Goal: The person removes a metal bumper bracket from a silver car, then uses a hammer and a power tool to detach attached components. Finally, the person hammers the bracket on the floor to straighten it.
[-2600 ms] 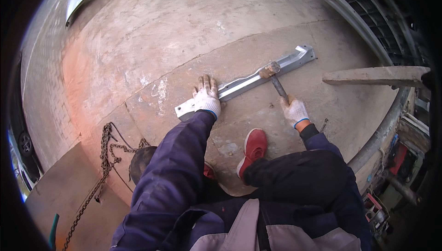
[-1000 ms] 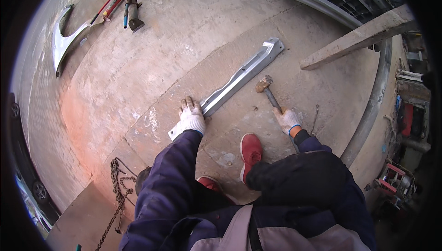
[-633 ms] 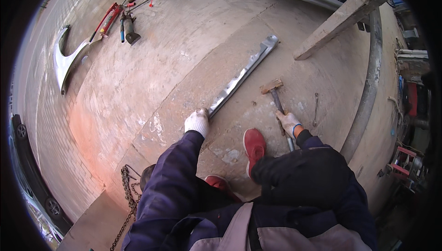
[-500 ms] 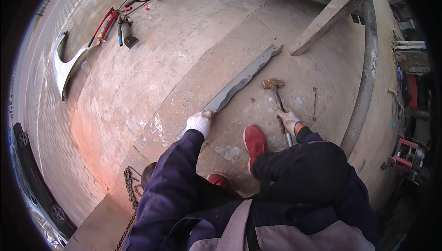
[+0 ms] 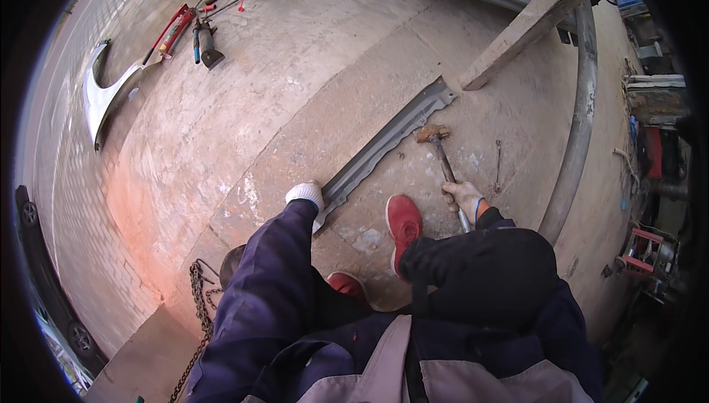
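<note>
A long grey metal strip with a wavy bent edge and a channel-like face lies slantwise on the concrete floor. My left hand, in a white knit glove, is closed on its near end; the fingertips are partly hidden. In my right hand, also gloved, is a sledgehammer gripped around its handle. The rusty, blocky hammer head is just right of the strip's far half, apart from it. A bare metal shaft shows below the right hand.
A wrench lies right of the hammer. A wooden beam and a curved metal pipe stand beyond. Far left are a silver car fender and a red hydraulic pump. A rusty chain hangs near my left arm.
My left hand has turned the metal strip over its long axis, so its channelled face now shows. The right hand still holds the sledgehammer. The view has shifted slightly.
</note>
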A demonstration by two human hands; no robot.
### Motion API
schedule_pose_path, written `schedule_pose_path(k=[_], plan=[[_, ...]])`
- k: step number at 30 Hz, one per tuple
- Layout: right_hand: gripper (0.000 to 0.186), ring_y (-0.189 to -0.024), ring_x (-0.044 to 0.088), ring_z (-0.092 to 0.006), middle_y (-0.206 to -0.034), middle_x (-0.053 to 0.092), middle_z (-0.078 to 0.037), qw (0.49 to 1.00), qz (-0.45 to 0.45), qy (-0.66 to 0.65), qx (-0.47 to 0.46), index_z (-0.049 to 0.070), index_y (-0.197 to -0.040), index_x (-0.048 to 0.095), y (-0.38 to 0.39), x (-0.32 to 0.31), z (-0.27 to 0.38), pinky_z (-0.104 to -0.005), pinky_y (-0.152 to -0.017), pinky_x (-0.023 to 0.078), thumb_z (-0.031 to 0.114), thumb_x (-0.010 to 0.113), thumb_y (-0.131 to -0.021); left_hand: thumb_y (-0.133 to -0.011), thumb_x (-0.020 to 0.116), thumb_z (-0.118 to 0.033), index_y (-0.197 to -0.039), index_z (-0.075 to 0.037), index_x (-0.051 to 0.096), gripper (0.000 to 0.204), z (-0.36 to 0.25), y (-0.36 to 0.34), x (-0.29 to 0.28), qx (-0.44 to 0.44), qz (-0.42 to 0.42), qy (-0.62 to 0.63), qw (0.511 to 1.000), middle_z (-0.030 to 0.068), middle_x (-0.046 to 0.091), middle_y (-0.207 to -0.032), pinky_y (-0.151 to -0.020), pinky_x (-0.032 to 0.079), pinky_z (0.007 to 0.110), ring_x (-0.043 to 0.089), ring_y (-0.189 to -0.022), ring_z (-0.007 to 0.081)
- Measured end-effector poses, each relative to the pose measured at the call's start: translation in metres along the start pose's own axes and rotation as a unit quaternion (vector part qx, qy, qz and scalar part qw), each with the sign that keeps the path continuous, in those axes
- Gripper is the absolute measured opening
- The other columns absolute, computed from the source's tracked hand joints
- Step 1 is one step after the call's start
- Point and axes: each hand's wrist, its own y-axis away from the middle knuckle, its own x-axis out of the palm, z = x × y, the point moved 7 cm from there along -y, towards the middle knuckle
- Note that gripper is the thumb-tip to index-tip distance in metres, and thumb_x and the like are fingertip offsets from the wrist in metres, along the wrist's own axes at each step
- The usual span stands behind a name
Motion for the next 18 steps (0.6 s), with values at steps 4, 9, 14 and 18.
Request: schedule_pose_path(k=[4,9,14,18], plan=[[0.018,-0.053,0.057,-0.0181,-0.069,0.059,-0.002,0.995,-0.040,0.087,-0.037,0.009,-0.099,0.065,0.007,-0.006,-0.008,-0.0363,-0.049,0.047,0.026,0.068,-0.105,-0.087,0.076,-0.022,-0.114,-0.009,0.083,0.031,-0.014,0.002,0.009,0.051,0.043,-0.059,0.996,0.0233,0.077,-0.124,-0.100,0.061,0.047,0.075,-0.118,0.0399],[0.031,-0.072,0.075,-0.0345,-0.079,0.071,-0.019,0.884,-0.181,0.392,-0.176,0.001,-0.110,0.067,0.033,0.002,-0.008,-0.0482,-0.064,0.055,0.029,0.073,-0.099,-0.092,0.068,-0.016,-0.118,-0.006,0.078,0.029,-0.021,0.012,-0.031,0.043,-0.115,-0.023,0.992,0.0253,0.077,-0.120,-0.094,0.062,0.049,0.075,-0.116,0.0416],[0.038,-0.098,0.071,-0.0510,-0.093,0.073,-0.029,0.915,-0.167,0.323,-0.177,0.004,-0.111,0.068,0.035,0.014,0.003,-0.0575,-0.081,0.055,0.038,0.073,-0.096,-0.098,0.060,-0.014,-0.125,-0.005,0.069,0.030,-0.027,0.011,-0.041,0.036,-0.111,0.007,0.993,0.0277,0.077,-0.118,-0.093,0.062,0.052,0.076,-0.113,0.0428],[0.034,-0.093,0.070,-0.0511,-0.089,0.071,-0.029,0.886,-0.202,0.334,-0.252,0.004,-0.107,0.066,0.049,0.017,0.038,-0.0556,-0.075,0.055,0.035,0.075,-0.096,-0.103,0.055,-0.015,-0.123,-0.005,0.071,0.028,-0.037,0.013,-0.039,0.050,-0.107,-0.047,0.992,0.0274,0.078,-0.116,-0.095,0.061,0.051,0.076,-0.113,0.0423]])
